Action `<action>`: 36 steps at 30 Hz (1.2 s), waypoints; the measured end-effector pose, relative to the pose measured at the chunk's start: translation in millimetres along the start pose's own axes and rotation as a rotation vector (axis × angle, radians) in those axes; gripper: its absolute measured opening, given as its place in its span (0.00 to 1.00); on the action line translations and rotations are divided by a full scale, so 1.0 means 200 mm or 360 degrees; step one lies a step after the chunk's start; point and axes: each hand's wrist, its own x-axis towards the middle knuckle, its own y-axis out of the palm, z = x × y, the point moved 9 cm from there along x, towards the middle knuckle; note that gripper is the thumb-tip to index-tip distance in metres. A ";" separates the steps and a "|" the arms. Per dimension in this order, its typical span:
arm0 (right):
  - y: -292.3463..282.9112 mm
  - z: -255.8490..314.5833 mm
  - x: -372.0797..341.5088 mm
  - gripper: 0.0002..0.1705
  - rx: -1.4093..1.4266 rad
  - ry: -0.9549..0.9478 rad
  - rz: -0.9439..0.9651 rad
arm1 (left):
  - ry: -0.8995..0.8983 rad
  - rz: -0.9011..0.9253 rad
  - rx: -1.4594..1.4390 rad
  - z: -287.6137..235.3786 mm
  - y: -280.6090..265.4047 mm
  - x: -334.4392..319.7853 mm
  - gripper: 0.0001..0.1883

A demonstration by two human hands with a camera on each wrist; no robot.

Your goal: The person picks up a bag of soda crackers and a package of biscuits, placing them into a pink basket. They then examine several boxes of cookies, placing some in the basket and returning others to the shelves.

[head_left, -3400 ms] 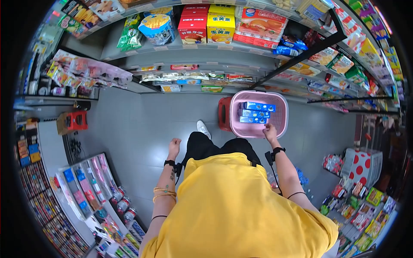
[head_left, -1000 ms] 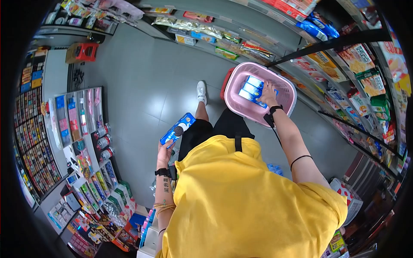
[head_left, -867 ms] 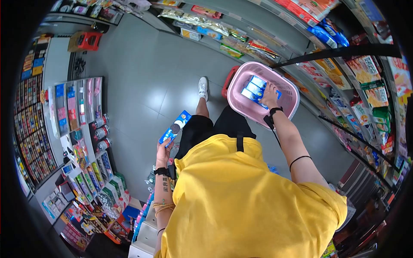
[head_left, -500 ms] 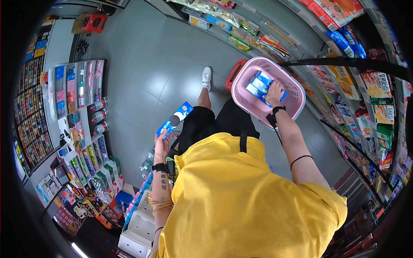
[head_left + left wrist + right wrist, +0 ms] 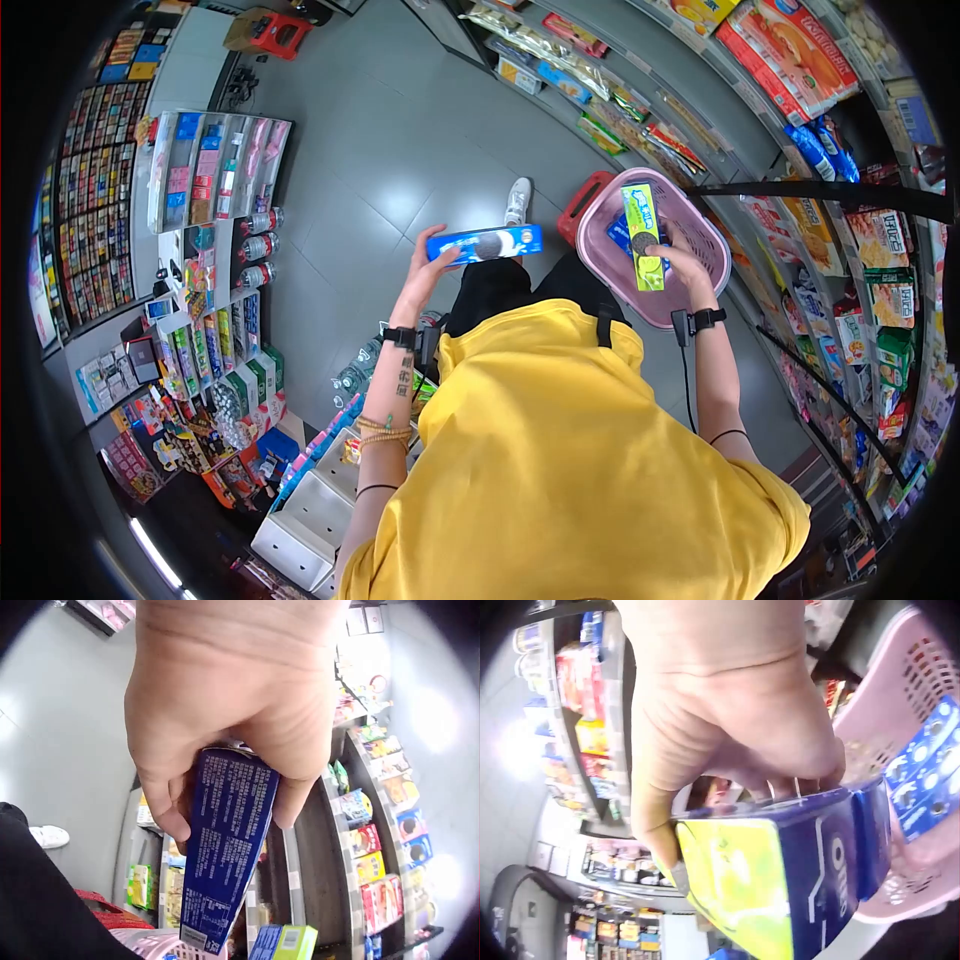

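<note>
Yellow cloth of my shirt (image 5: 600, 440) lies nearest, and beyond it both my hands hold something. My left hand (image 5: 425, 278) grips a blue box (image 5: 490, 245) by one end, thumb and fingers against opposite sides, perhaps because so slim a body suits that hold; its picture side faces up. My right hand (image 5: 685, 265) holds a green box (image 5: 643, 222) from the side, above the pink basket (image 5: 612, 272), a grip that I judge leaves most of its front in sight. Behind it, the right wrist view shows a dark-blue box end (image 5: 871, 844); whether I hold that too, I cannot tell. More blue boxes (image 5: 930, 765) lie side by side inside the basket, likely to save room. Beside the basket shows a red stool (image 5: 583, 208); whether it bears the basket is hidden. Farther off, packets (image 5: 875, 240) line the shelves (image 5: 700, 97), many facing outward, presumably for easy reading.
</note>
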 end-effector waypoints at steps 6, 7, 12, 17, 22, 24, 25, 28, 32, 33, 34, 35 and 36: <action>0.56 0.82 -0.26 0.58 -0.0117 -0.0491 0.0880 | 0.0007 0.0314 -0.0101 -0.23 0.31 0.04 0.26; 0.65 0.88 -0.27 0.57 -0.0134 -0.0484 0.1019 | 0.0000 0.0358 -0.0123 -0.26 0.35 0.03 0.24; 0.89 1.04 -0.30 0.56 -0.0570 -0.0672 0.1238 | 0.0042 0.0473 -0.0162 -0.33 0.40 0.02 0.18; 0.92 0.99 -0.26 0.54 -0.0369 -0.0468 0.1326 | 0.0029 0.0492 -0.0184 -0.30 0.36 -0.01 0.20; 0.95 0.95 -0.33 0.51 0.0167 0.0262 0.1356 | -0.0116 0.0572 -0.0346 -0.30 0.39 -0.05 0.25; 0.94 0.92 -0.33 0.48 0.0310 0.0386 0.1298 | -0.0168 0.0615 -0.0573 -0.29 0.38 -0.07 0.25; 0.92 0.86 -0.29 0.47 0.0412 0.0431 0.1295 | -0.0192 0.0640 -0.0685 -0.29 0.38 -0.07 0.25; 0.88 0.76 -0.26 0.41 0.0680 0.0509 0.1198 | -0.0170 0.0741 -0.0753 -0.24 0.37 -0.10 0.27; 0.82 0.69 -0.27 0.35 0.0864 0.0625 0.0950 | -0.0220 0.0910 -0.0721 -0.24 0.38 -0.15 0.28; 0.81 0.70 -0.29 0.35 0.0856 0.0623 0.0882 | -0.0226 0.0905 -0.0716 -0.24 0.38 -0.15 0.28; 0.81 0.70 -0.30 0.34 0.0851 0.0618 0.0813 | -0.0232 0.0902 -0.0708 -0.24 0.38 -0.15 0.28; 0.80 0.71 -0.30 0.34 0.0847 0.0612 0.0743 | -0.0238 0.0901 -0.0699 -0.24 0.37 -0.14 0.28; 0.80 0.70 -0.30 0.34 0.0834 0.0616 0.0733 | -0.0238 0.0901 -0.0693 -0.24 0.38 -0.14 0.29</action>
